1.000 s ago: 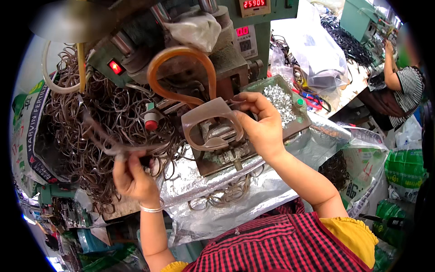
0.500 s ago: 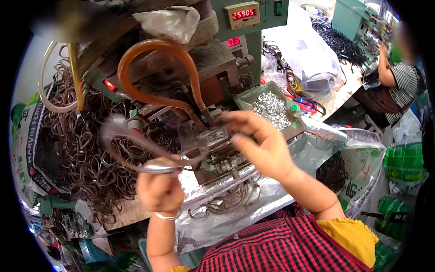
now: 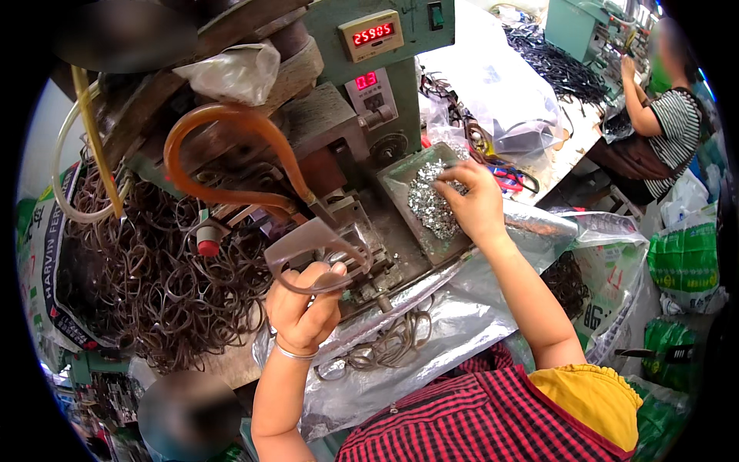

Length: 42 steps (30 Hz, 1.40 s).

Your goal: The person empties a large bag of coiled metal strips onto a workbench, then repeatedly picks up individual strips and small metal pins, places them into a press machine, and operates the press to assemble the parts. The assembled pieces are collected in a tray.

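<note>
Translucent smoky plastic eyeglass frame (image 3: 312, 254), smooth and glossy, shiny silver metal small parts (image 3: 431, 204) in a dull grey metal tray (image 3: 400, 179), crinkled glossy plastic sheet (image 3: 431, 339), glossy orange rubber hose (image 3: 223, 154), matt green painted metal machine (image 3: 400, 61)

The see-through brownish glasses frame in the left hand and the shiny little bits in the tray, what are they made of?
The translucent brown-grey glasses frame, gripped by the left hand, looks like smooth plastic: light passes through it and its edges gleam. The heap of small silvery bits in the grey tray, which the right hand reaches into, looks like bright metal: it glints sharply. They are too small to tell their shape.
</note>
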Each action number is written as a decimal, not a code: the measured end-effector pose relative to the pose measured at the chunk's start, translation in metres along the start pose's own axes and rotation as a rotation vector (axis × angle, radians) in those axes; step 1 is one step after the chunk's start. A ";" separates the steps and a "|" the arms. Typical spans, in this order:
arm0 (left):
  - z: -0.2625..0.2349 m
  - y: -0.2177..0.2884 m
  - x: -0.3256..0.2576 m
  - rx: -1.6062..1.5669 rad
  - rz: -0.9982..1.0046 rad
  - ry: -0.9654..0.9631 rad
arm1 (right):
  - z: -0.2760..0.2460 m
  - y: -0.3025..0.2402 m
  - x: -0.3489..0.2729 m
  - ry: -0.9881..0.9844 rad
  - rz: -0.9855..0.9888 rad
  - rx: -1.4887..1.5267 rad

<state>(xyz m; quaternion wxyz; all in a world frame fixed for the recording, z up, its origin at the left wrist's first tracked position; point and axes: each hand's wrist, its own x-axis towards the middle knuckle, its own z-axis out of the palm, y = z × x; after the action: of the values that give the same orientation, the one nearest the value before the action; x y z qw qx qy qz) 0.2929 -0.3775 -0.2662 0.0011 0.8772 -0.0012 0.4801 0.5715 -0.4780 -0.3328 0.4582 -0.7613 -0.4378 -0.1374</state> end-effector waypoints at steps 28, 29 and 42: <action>-0.154 -0.177 -0.030 0.791 -0.252 -0.745 | 0.025 -0.026 -0.005 -0.129 0.003 0.299; -0.156 -0.193 -0.044 0.759 -0.238 -0.802 | 0.020 -0.022 -0.009 -0.126 -0.010 0.271; -0.163 -0.164 -0.048 0.481 -0.743 0.031 | -0.054 -0.069 -0.023 -0.176 -0.088 0.409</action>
<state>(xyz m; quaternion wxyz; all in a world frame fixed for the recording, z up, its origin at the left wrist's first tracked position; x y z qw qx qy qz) 0.1302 -0.2132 -0.2182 -0.0304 0.7860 0.4260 0.4470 0.5134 -0.5209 -0.2775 0.5567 -0.6417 -0.5276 0.0014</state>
